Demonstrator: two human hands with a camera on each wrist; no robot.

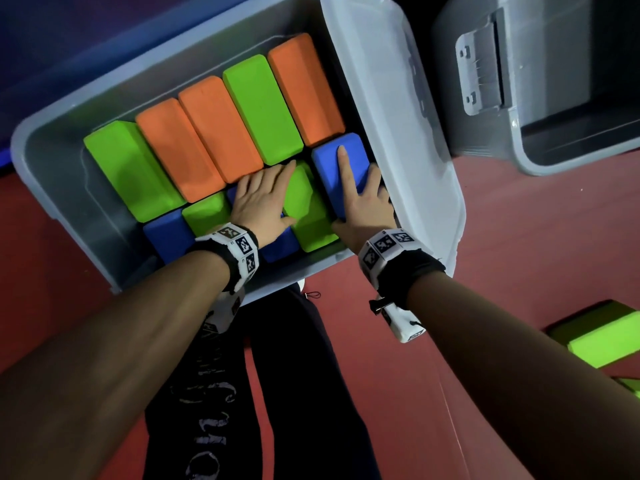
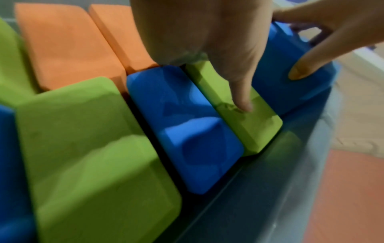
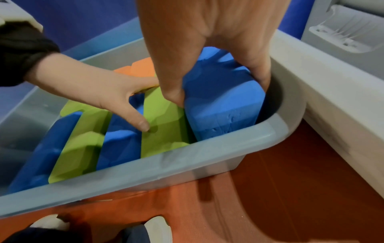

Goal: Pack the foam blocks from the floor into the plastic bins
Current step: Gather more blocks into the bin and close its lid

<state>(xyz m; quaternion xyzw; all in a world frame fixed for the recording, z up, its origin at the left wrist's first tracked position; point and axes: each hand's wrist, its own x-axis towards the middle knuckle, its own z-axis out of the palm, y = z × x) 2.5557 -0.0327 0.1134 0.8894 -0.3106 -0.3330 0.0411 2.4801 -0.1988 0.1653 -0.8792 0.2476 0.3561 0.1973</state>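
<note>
A grey plastic bin (image 1: 59, 188) on the red floor holds two rows of orange, green and blue foam blocks standing on edge. My right hand (image 1: 360, 202) grips a blue block (image 1: 325, 168) at the near row's right end. Its index finger lies along the top, and in the right wrist view the thumb and fingers (image 3: 259, 77) squeeze the block's (image 3: 220, 102) sides by the bin wall (image 3: 187, 157). My left hand (image 1: 263, 199) lies flat on the neighbouring blocks, with its thumb on the green block (image 1: 308, 209) beside the blue one.
A translucent lid (image 1: 398, 116) leans against the bin's right end. A second grey bin (image 1: 540, 166) stands at the upper right. Green blocks (image 1: 602, 337) lie on the floor at the lower right. My legs (image 1: 287, 375) stand close to the bin's near side.
</note>
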